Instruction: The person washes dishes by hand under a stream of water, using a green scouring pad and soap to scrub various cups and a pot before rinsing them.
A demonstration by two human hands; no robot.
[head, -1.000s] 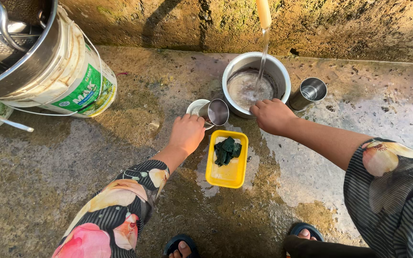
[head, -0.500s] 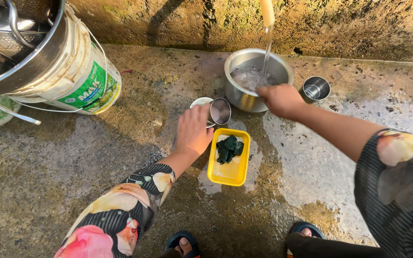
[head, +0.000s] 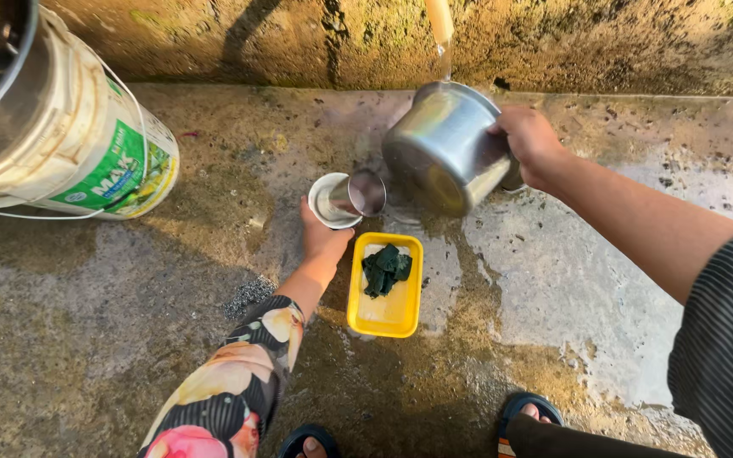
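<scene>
Green-labelled white bucket, far left.

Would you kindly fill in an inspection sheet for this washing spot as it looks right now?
Surface: wet concrete floor, puddled beneath the pot.
Job's things: steel pot tilted on its side under the tap; steel tumbler lying in a small white bowl.
Clutter: yellow tray holding a green scrubber; white bucket of steel vessels.
Grips: right hand holds the pot rim; left hand at the bowl.
Cables: nothing seen.
Surroundings: stained wall; sandalled feet.
</scene>
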